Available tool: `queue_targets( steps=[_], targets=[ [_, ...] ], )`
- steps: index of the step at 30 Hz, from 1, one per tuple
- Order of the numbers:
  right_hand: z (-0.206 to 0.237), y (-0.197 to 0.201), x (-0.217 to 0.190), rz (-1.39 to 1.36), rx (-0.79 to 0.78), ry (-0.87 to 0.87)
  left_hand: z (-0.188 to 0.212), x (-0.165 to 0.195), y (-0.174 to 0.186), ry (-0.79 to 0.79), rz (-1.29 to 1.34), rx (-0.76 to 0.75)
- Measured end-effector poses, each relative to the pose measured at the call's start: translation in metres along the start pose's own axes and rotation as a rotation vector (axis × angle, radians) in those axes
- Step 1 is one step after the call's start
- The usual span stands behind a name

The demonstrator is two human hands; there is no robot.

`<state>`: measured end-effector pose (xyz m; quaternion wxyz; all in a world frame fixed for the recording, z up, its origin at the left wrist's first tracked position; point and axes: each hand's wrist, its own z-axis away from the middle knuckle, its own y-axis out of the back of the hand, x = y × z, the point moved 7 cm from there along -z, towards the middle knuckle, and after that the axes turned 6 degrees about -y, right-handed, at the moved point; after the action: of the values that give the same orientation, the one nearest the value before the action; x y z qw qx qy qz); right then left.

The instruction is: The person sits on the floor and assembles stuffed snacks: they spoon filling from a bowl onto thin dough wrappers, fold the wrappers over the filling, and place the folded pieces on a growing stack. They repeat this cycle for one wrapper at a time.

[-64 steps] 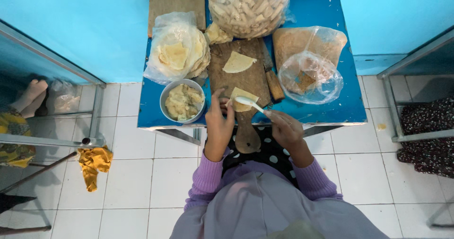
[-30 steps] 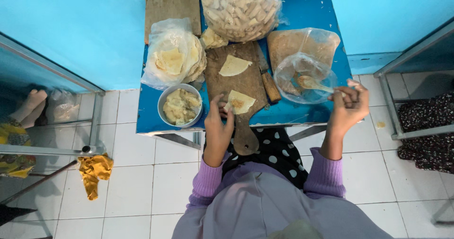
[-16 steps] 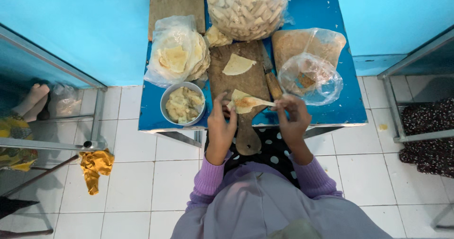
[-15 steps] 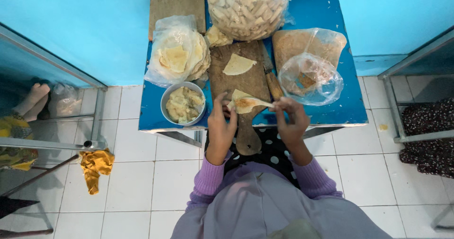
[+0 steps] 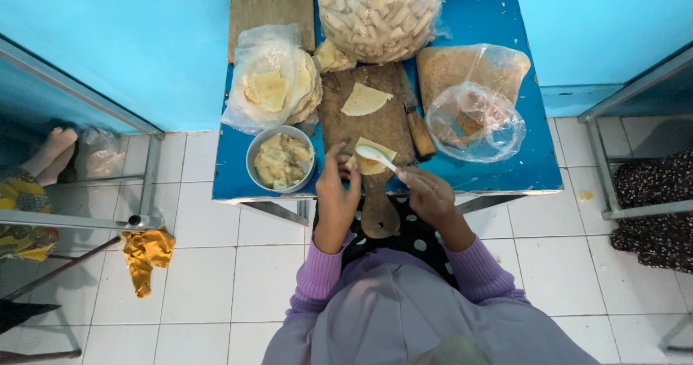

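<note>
The right hand point(image 5: 432, 195) has its fingers clamped on a white spoon point(image 5: 375, 155), whose long axis slants up-left over the wrapper point(image 5: 372, 159) on the cutting board point(image 5: 368, 130). The left hand point(image 5: 336, 195), fingers together, pins the wrapper's left edge.

Home food-prep corner: blue table point(image 5: 505, 170), wooden cutting board point(image 5: 375, 119), tiled floor point(image 5: 216, 278).

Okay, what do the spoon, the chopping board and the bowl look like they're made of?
Spoon: probably white plastic, smooth and uniformly pale; ceramic is possible. Chopping board: wood, brown with a worn matte surface and a rounded handle. Bowl: likely metal or enamel, with a thin grey rim.
</note>
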<state>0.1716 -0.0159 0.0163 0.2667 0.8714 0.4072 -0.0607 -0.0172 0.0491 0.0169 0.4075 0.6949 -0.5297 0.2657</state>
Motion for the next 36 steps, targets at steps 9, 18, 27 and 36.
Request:
queue_targets(
  steps=[9,18,27,36],
  targets=[
    [0.013,0.03,0.014,0.17,0.189,-0.152,0.0,0.006,0.0,-0.026,0.011,-0.007],
    [0.022,0.12,0.078,0.3,0.502,-0.576,-0.002,0.013,-0.005,-0.1,-0.008,-0.028],
    [-0.017,0.037,0.027,0.28,0.138,-0.461,-0.004,0.027,-0.008,-0.189,-0.121,-0.082],
    [-0.037,-0.031,0.021,0.159,-0.142,-0.537,-0.005,0.022,-0.01,-0.204,-0.134,-0.124]
  ],
)
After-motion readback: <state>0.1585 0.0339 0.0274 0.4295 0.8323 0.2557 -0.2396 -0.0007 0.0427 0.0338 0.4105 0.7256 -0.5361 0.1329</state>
